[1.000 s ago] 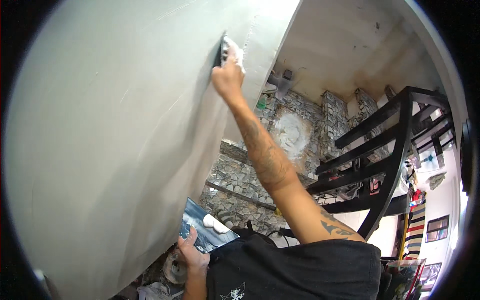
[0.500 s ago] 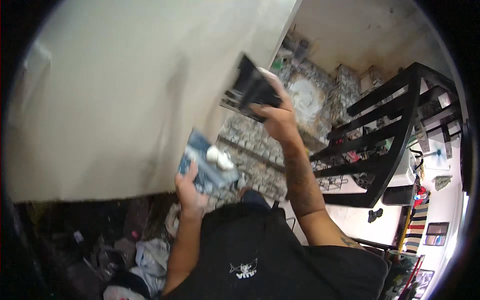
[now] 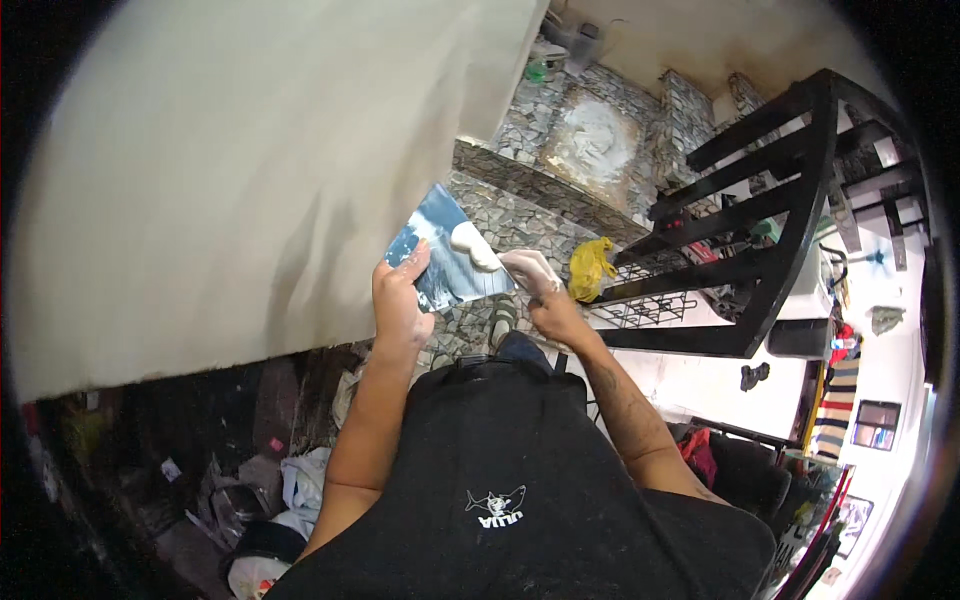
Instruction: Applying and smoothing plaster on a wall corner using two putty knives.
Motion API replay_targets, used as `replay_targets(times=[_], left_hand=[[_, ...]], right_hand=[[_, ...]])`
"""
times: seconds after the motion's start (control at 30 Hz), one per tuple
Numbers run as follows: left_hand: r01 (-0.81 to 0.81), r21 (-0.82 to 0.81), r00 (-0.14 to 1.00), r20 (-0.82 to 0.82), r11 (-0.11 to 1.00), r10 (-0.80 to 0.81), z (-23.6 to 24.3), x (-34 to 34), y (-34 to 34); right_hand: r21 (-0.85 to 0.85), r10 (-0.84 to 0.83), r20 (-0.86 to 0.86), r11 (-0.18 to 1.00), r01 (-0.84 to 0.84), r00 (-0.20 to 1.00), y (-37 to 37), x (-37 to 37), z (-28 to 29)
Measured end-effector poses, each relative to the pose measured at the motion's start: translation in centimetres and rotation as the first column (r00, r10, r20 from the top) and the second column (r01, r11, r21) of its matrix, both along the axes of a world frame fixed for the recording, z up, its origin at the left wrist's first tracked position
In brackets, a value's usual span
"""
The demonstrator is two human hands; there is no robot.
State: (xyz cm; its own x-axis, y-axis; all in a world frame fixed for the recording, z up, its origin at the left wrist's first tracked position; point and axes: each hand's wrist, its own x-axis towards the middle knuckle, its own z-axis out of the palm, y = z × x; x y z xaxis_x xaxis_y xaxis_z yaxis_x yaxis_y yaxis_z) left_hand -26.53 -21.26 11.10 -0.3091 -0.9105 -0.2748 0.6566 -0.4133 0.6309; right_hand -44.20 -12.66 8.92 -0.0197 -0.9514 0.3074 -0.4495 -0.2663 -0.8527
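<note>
My left hand (image 3: 400, 302) grips a flat blue sheet (image 3: 432, 222), its thumb lying over the near left edge. A thick white lump of putty (image 3: 474, 247) sits on the sheet's right part, and thin white smears streak the rest. At the sheet's right edge is my right hand (image 3: 552, 308), its fingers coated in white. It is closed around a black flat spreader, turned almost edge-on and mostly hidden now. Left of both hands stands a pale, smooth wall panel (image 3: 220, 210) with darker grey patches.
Stone-patterned steps (image 3: 480, 205) run below and ahead, with a white-smeared patch (image 3: 595, 140) farther up. A black slatted railing (image 3: 815, 210) curves along the right. A yellow plastic bag (image 3: 591, 268) lies beside it. Dark clutter and cloths (image 3: 305, 480) fill the lower left.
My right hand has come down from beside the wall to the blue sheet's right edge, turning the black spreader nearly edge-on. The blue sheet has shifted right and up in view.
</note>
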Motion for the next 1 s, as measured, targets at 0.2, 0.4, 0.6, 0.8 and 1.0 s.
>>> replay_targets(times=[0.2, 0.4, 0.6, 0.8, 1.0], left_hand=[[0.368, 0.131, 0.898, 0.206, 0.921, -0.388, -3.3, -4.1, -3.7], [0.391, 0.185, 0.791, 0.434, 0.902, -0.432, -11.1, -8.2, -10.6], [0.435, 0.378, 0.405, 0.728, 0.817, -0.553, -13.3, -14.2, -14.2], [0.511, 0.624, 0.069, 0.656, 0.592, -0.751, -16.5, -16.8, -17.6], [0.308, 0.721, -0.04, 0.662, 0.621, -0.748, -18.1, -16.3, -19.7]], right_hand=[[0.095, -0.017, -0.294, 0.994, 0.047, 0.956, -3.7, -5.9, 2.0], [0.247, 0.192, -0.385, 0.964, -0.1, 0.903, -9.5, -7.3, -2.4], [0.327, 0.085, -0.179, 0.945, -0.022, 0.98, -11.4, -11.0, -12.9], [0.513, 0.01, 0.272, 0.845, -0.153, 0.962, -11.5, -10.9, -17.6], [0.605, 0.038, 0.404, 0.738, -0.298, 0.914, -12.2, -10.5, -14.1]])
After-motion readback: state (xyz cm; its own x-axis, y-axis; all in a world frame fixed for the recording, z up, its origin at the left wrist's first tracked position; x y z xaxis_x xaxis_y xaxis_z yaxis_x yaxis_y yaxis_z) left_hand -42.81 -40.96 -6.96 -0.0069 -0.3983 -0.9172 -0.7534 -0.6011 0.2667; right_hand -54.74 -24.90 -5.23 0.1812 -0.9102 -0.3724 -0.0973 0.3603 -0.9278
